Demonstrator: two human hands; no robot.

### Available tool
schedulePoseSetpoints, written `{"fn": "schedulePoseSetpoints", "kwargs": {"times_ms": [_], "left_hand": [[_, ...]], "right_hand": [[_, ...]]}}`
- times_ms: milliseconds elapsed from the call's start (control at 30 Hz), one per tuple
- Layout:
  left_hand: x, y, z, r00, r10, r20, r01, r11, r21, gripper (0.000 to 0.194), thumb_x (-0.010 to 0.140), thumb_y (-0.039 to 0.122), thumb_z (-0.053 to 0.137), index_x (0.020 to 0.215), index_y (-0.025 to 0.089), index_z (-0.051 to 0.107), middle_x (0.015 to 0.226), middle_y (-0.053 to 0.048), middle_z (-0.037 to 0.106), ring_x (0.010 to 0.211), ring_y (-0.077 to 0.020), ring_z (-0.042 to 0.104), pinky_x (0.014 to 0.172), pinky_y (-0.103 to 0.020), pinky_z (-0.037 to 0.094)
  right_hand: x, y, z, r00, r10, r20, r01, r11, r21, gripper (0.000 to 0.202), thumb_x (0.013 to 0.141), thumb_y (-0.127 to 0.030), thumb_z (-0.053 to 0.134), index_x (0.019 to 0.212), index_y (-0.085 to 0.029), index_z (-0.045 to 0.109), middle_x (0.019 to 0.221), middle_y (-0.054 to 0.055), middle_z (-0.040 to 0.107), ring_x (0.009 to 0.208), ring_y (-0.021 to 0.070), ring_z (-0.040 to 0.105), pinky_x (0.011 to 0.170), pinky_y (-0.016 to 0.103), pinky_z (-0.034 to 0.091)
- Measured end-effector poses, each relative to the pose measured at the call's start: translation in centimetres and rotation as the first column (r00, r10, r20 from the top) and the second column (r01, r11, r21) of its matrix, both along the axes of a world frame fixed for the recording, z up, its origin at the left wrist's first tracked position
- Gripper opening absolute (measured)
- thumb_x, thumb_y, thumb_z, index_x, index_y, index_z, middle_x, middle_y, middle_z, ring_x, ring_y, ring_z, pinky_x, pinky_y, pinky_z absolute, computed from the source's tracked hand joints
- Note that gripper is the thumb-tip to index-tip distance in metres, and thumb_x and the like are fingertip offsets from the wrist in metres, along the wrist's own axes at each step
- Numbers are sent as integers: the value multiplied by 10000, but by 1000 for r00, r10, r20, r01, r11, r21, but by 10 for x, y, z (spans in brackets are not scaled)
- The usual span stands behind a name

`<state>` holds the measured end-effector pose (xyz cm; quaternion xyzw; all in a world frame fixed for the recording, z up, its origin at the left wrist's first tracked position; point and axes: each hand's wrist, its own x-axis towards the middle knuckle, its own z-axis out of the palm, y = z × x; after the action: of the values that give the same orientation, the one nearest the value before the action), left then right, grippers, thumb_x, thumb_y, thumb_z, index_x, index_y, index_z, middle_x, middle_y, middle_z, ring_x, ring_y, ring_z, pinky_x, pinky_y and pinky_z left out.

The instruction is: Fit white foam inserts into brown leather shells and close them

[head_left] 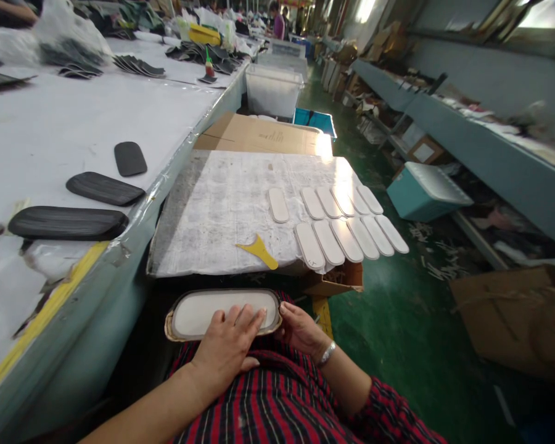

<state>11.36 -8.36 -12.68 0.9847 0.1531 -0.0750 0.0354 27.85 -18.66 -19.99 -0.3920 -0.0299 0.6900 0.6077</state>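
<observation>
On my lap lies a long oval panel [194,314] with a pale face, a grey border and a tan, uneven edge. My left hand [226,340] rests flat on its pale face, fingers stretched out. At the panel's right end my right hand [301,328] is closed, thumb and forefinger pinching the edge. The other right fingers are partly hidden. Just ahead, a yellow forked tool [260,251] lies on the white-covered board [222,203]. Pale oval pieces [330,243] lie overlapped in two rows at the board's right side, and one single pale piece [278,205] lies apart.
On the left, a white-topped table [166,117] carries dark oval pieces [69,223] near its edge. Beyond the board are a cardboard sheet [259,134] and clear plastic bins [274,89]. An open carton [335,280] stands under the board. A teal box [425,192] is at right.
</observation>
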Motion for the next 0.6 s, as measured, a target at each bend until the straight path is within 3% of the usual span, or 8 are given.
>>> {"fn": "schedulePoseSetpoints", "kwargs": {"times_ms": [100,267,500,600], "left_hand": [[0,0,-2,1000,-5,8,5,1000,1,865,614,624,602,1336,259,296,1211,-107,439,1003,-279,378,768,-418,333],[-1,0,-5,999,7,35,-8,1000,24,884,594,602,637,1333,244,308,1200,-111,443,1000,-282,380,769,-426,337],[-1,-6,-9,997,35,70,-38,998,43,781,662,532,619,1323,230,332,1184,-113,461,986,-283,394,765,-437,343],[-1,-13,-13,989,77,124,-89,991,95,681,731,498,557,1316,219,349,1174,-117,472,1008,-289,390,793,-453,333]], "right_hand": [[13,1,12,984,135,116,-128,990,-65,280,742,-366,630,764,-157,446,614,-39,506,519,71,524,508,194,435],[24,10,35,901,362,239,-306,921,-240,334,722,-430,612,792,-162,425,652,-12,562,560,138,610,506,227,469],[16,20,49,766,491,415,-308,847,-433,291,773,-451,506,792,-185,389,594,-25,542,531,181,620,462,274,485],[10,18,45,754,442,486,-239,874,-423,310,762,-471,514,761,-190,382,548,-27,530,490,173,595,431,260,461]]}}
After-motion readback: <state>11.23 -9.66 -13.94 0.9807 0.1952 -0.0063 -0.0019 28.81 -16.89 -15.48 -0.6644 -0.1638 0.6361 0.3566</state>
